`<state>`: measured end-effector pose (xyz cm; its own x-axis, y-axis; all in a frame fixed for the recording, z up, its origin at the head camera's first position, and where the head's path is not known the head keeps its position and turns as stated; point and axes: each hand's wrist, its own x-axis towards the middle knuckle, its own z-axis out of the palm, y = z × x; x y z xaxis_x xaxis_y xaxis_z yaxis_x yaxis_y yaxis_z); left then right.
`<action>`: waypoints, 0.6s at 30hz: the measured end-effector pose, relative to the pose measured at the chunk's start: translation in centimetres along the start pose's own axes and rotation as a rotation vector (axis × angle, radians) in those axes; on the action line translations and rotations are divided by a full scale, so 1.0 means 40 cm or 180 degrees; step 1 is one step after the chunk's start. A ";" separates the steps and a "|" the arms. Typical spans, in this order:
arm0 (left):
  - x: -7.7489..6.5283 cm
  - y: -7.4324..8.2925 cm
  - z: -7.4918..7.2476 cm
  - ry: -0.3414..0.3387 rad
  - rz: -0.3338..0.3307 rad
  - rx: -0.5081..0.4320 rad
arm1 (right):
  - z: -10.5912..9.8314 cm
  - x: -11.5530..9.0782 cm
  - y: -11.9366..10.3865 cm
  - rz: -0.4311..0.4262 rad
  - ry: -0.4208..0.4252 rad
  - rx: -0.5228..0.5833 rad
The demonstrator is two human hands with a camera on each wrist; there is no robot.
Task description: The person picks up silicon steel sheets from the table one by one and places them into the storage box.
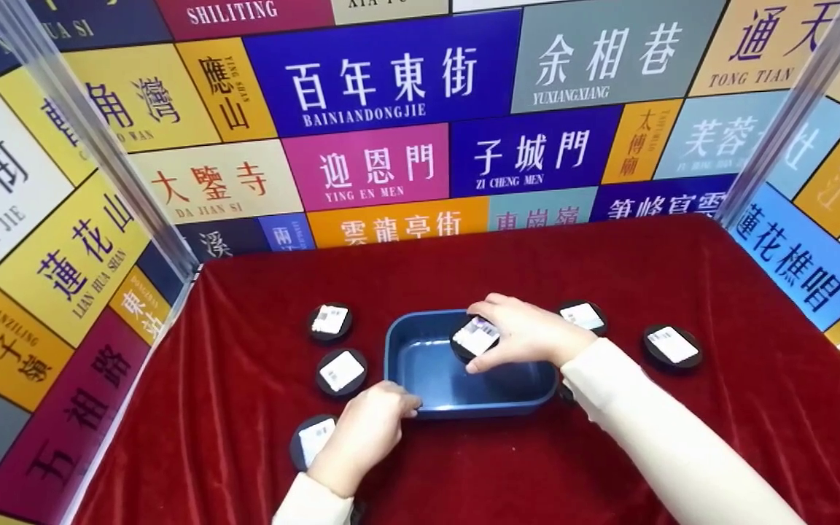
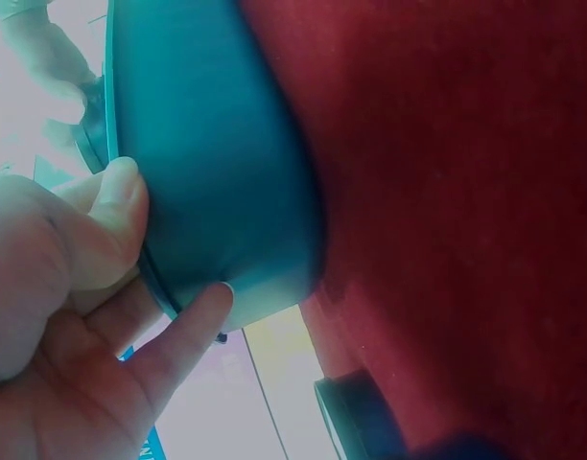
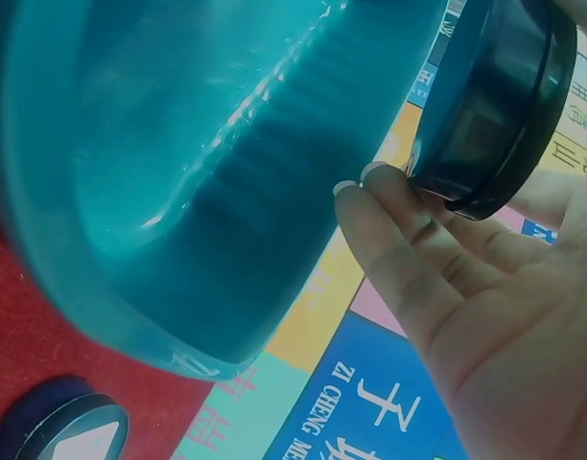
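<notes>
A blue rectangular plastic bin (image 1: 478,410) stands on the red cloth. My left hand (image 1: 375,419) grips its near left corner; in the left wrist view the thumb (image 2: 121,196) lies on the outer wall just below the rim. Over the right half of the bin, my right hand (image 1: 526,329) holds a round black tub (image 1: 477,337) with a white label on top. Seen from the right wrist, this black tub (image 3: 490,105) has a wider lid edge and sits between thumb and fingers, above the rim. The bin's visible floor holds nothing.
Left of the bin lie three similar black tubs with white labels: one far (image 1: 330,321), one middle (image 1: 342,373), one near (image 1: 312,441), partly behind the left wrist. On the right are two more, one (image 1: 582,316) behind the right hand and one (image 1: 672,345) farther out. Sign-printed panels (image 1: 383,80) surround the table.
</notes>
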<state>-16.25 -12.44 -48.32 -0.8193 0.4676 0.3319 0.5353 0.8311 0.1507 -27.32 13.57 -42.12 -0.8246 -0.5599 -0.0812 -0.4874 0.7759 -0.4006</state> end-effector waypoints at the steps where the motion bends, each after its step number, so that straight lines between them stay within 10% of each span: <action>1: 0.000 0.000 0.000 -0.0008 -0.0001 0.0000 | 0.001 0.002 -0.001 0.0000 -0.0006 -0.0009; 18: 0.001 0.004 -0.005 -0.0026 -0.0047 -0.0084 | 0.014 0.041 -0.013 -0.0130 -0.0060 -0.0074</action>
<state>-16.18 -12.35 -48.08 -0.8287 0.4579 0.3219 0.5283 0.8298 0.1799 -28.24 12.08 -42.56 -0.7985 -0.5963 -0.0824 -0.5272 0.7588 -0.3826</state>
